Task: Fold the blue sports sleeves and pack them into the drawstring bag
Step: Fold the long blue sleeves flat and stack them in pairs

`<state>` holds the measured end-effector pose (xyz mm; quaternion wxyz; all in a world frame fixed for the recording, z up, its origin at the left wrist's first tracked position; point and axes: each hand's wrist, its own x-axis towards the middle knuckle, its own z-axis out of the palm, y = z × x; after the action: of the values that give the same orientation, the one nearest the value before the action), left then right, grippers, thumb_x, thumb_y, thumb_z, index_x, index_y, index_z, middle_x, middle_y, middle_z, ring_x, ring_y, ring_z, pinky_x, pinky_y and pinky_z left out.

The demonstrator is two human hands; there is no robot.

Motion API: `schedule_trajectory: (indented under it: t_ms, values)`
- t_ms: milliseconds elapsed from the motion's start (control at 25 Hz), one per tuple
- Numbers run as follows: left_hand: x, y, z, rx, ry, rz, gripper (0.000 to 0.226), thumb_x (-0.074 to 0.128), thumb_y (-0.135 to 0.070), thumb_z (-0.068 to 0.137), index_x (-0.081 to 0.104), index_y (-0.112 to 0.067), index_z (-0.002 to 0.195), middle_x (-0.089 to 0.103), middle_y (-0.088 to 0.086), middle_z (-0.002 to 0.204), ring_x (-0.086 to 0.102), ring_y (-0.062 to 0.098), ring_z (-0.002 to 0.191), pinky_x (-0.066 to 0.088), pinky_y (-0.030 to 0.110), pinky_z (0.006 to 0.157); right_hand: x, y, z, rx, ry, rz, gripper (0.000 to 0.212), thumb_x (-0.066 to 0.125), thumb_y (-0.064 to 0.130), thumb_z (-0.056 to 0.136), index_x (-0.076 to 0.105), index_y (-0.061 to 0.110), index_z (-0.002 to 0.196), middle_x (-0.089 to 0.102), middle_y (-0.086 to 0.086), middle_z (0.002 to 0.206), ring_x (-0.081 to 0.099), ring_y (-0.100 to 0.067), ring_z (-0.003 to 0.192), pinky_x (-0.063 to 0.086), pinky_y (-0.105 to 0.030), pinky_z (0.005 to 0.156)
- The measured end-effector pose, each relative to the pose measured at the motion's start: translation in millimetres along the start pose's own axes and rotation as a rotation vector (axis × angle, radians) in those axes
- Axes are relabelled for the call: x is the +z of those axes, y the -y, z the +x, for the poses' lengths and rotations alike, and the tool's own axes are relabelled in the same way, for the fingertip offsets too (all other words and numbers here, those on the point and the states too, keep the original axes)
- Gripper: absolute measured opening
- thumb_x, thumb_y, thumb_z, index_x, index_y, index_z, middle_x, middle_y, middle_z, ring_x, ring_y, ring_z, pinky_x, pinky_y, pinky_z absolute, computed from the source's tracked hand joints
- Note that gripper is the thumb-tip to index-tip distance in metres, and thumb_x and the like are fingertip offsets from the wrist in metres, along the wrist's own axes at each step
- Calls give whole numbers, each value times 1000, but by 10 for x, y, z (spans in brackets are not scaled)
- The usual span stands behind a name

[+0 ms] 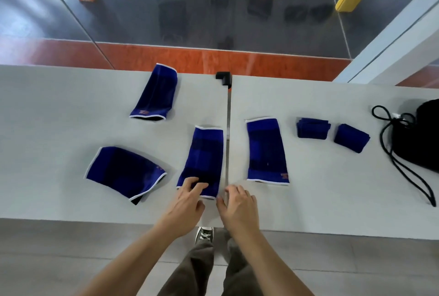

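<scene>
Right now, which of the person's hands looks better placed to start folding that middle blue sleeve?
Left. The left hand already has fingertips on the near end of the middle sleeve; the right hand rests on the bare table just beside it.

Four flat sleeves (204, 160) spread across the table (59, 105) at frame centre and left; two folded sleeves (313, 127) sit right of them (side by side), the bag (425, 139) at far right.
</scene>
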<state>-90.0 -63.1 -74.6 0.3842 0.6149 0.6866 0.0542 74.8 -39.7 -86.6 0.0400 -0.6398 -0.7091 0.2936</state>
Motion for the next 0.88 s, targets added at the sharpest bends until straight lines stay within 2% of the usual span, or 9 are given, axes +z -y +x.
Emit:
schedule_trajectory:
  t_ms: [80,240,400,480,520,600,680,800,880]
  values:
    - [-15,37,64,-44,-1,-78,51,52,-13,97,39,-17,147,29,3,149,49,22,122,42,31,105,10,109,22,96,6,63,36,47,54,96,53,23,114,58,6,108,55,-13,95,42,-28,86]
    - [-145,-28,198,-123,8,-125,46,48,-17,100,41,-15,146,37,3,142,53,22,114,42,31,102,73,256,81,228,4,118,38,54,57,92,52,22,107,57,5,100,57,-14,87,50,-31,83]
    - [-209,-61,254,-180,33,-178,43,49,-26,100,45,-20,142,45,1,138,54,20,116,42,32,104,145,380,102,240,-25,315,17,58,32,96,55,20,107,56,6,100,60,-18,91,47,-27,79]
    - [-278,-138,292,-266,12,-454,50,53,-46,94,47,-25,139,57,0,132,61,19,111,49,41,101,102,436,72,105,-109,426,8,56,26,97,52,24,103,59,7,97,60,-14,84,49,-27,74]
    - [-323,-184,334,-309,-28,-624,52,57,-51,91,49,-25,136,63,2,125,65,19,105,52,44,97,67,446,49,10,-152,392,8,56,24,97,52,25,104,62,8,99,59,-12,84,49,-27,75]
    - [-462,-323,402,-356,-82,-895,39,62,-42,93,52,-26,127,70,4,111,70,20,97,57,43,91,-19,433,-8,-197,-265,233,14,60,21,96,56,25,108,66,7,101,58,-12,87,47,-27,81]
    - [-569,-451,467,-363,-116,-1049,26,62,-28,95,55,-28,120,72,1,106,71,20,96,58,42,87,-117,379,-55,-403,-387,80,17,65,18,93,62,24,109,69,6,101,58,-13,91,44,-27,85]
    - [-590,-450,562,-413,-115,-1123,27,55,-16,99,56,-30,121,71,0,108,68,21,99,59,42,84,-177,266,-53,-507,-391,-27,15,66,23,90,66,26,105,66,8,99,55,-15,91,40,-29,85]
    - [-557,-327,601,-437,-120,-969,34,54,-14,98,50,-24,130,69,4,112,68,24,99,59,40,82,-107,178,-87,-469,-270,-52,14,63,34,90,67,27,102,65,10,99,56,-14,91,37,-28,83]
